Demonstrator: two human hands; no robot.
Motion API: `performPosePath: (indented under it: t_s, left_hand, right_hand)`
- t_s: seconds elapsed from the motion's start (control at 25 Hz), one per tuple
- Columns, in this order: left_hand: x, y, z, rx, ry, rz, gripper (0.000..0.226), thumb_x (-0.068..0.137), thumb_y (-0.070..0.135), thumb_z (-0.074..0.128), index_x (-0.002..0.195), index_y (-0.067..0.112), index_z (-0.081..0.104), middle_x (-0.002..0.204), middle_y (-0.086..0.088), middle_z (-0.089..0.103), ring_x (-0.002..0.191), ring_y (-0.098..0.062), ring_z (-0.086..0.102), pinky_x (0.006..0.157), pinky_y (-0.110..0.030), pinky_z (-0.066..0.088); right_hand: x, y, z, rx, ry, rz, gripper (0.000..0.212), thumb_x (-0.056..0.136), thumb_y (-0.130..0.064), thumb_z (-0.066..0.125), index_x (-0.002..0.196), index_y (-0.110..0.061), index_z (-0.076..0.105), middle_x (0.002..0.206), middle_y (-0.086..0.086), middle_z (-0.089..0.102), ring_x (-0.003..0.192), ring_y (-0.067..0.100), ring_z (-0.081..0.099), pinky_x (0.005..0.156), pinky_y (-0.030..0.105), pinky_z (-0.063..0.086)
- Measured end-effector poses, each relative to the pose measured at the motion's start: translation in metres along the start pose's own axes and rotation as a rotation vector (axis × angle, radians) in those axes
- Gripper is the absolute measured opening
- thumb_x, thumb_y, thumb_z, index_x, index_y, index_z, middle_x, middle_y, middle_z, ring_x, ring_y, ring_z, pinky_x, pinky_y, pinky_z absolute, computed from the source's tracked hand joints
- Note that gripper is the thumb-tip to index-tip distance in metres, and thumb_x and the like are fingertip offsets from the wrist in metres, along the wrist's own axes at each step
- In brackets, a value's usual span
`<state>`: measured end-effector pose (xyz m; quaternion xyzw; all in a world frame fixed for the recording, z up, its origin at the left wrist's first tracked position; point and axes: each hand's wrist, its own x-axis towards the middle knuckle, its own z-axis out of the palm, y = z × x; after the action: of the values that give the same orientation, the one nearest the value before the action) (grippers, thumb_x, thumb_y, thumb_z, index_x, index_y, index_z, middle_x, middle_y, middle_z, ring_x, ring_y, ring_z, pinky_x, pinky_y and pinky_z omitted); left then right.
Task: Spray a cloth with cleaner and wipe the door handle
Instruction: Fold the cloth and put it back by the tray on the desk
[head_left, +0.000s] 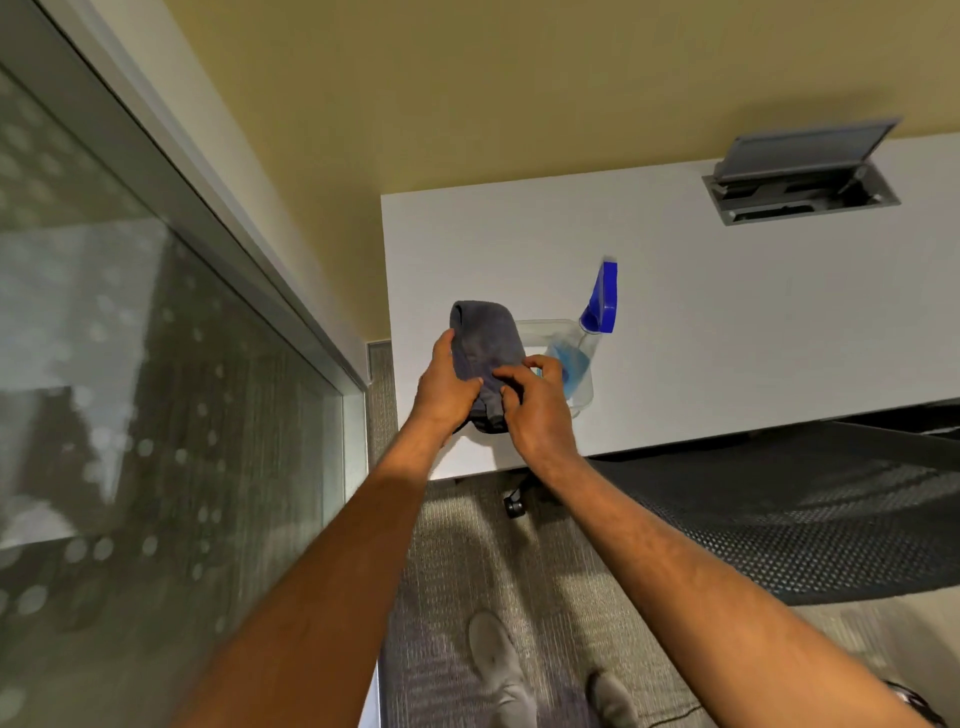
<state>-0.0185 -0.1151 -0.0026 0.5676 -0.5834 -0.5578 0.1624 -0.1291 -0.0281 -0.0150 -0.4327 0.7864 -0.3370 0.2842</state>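
Both arms extend forward and upward from the lower edge of the view toward the near left corner of a white table (727, 312). The left hand (448, 387) grips the left side of a folded grey cloth (488, 345), thumb laid across the fabric and the remaining fingers wrapped underneath, out of sight. The right hand (535, 410) is held palm down at the cloth's right edge, fingers curled and pinching the lower fold. The cloth is held just above the table surface near its front edge. A clear spray bottle (576, 358) with blue liquid and a blue trigger head stands on the table, just beside and behind the right hand, untouched.
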Motion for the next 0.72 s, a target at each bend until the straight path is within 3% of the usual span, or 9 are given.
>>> performPosePath:
  t_s: [0.12, 0.2, 0.32, 0.4, 0.48, 0.6, 0.72]
  left_hand:
    - [0.007, -0.013, 0.010, 0.273, 0.035, 0.081, 0.056, 0.099, 0.001, 0.061, 0.148, 0.015, 0.040, 0.140, -0.009, 0.047, 0.108, -0.020, 0.056, 0.076, -0.026, 0.045]
    - [0.008, -0.019, 0.013, 0.413, 0.043, 0.149, 0.046, 0.099, 0.000, 0.060, 0.141, 0.015, 0.045, 0.145, -0.009, 0.038, 0.104, -0.019, 0.052, 0.075, -0.025, 0.044]
    - [0.010, -0.023, 0.016, 0.668, 0.091, 0.266, 0.025, 0.101, 0.005, 0.060, 0.126, 0.009, 0.059, 0.143, -0.012, 0.040, 0.120, -0.029, 0.048, 0.092, -0.037, 0.050]
    - [0.015, -0.021, 0.016, 0.897, 0.059, 0.281, 0.018, 0.104, 0.016, 0.058, 0.121, 0.013, 0.066, 0.137, -0.010, 0.049, 0.124, -0.030, 0.045, 0.099, -0.042, 0.044]
    - [0.019, -0.018, 0.014, 1.059, -0.033, 0.232, 0.020, 0.109, 0.026, 0.051, 0.118, 0.022, 0.069, 0.127, -0.005, 0.061, 0.119, -0.028, 0.050, 0.102, -0.043, 0.035]
    - [0.019, -0.022, 0.009, 1.066, -0.122, 0.161, 0.038, 0.113, 0.039, 0.028, 0.126, 0.025, 0.061, 0.120, -0.002, 0.068, 0.122, -0.028, 0.055, 0.117, -0.055, 0.018]
    - [0.013, -0.029, 0.005, 1.058, -0.177, 0.141, 0.044, 0.114, 0.043, 0.021, 0.136, 0.024, 0.054, 0.125, -0.004, 0.067, 0.133, -0.028, 0.052, 0.125, -0.062, -0.001]
  right_hand:
    - [0.010, 0.013, 0.008, -0.088, -0.071, -0.029, 0.027, 0.105, -0.011, 0.056, 0.129, -0.010, 0.068, 0.139, 0.009, 0.045, 0.108, 0.009, 0.048, 0.100, 0.024, 0.046]
    - [0.018, 0.015, 0.011, -0.147, -0.091, -0.021, 0.028, 0.106, -0.019, 0.052, 0.126, -0.011, 0.070, 0.135, 0.009, 0.050, 0.104, 0.011, 0.049, 0.096, 0.030, 0.049]
    - [0.029, 0.012, 0.012, -0.441, -0.125, -0.071, 0.035, 0.108, -0.031, 0.044, 0.119, -0.016, 0.074, 0.127, 0.008, 0.062, 0.112, 0.023, 0.054, 0.098, 0.040, 0.048]
    - [0.034, 0.010, 0.011, -0.596, -0.164, -0.113, 0.039, 0.108, -0.036, 0.040, 0.117, -0.017, 0.073, 0.125, 0.007, 0.062, 0.117, 0.026, 0.049, 0.102, 0.041, 0.040]
    - [0.040, 0.008, 0.010, -0.669, -0.286, -0.054, 0.045, 0.109, -0.041, 0.033, 0.124, -0.021, 0.070, 0.130, 0.009, 0.055, 0.123, 0.028, 0.044, 0.106, 0.043, 0.036]
    - [0.048, 0.007, 0.010, -0.680, -0.425, 0.004, 0.047, 0.111, -0.040, 0.026, 0.130, -0.022, 0.066, 0.134, 0.010, 0.058, 0.128, 0.030, 0.047, 0.109, 0.044, 0.034]
    - [0.051, 0.004, 0.002, -0.640, -0.461, 0.010, 0.042, 0.112, -0.032, 0.027, 0.125, -0.015, 0.063, 0.130, 0.011, 0.066, 0.120, 0.031, 0.058, 0.105, 0.044, 0.044]
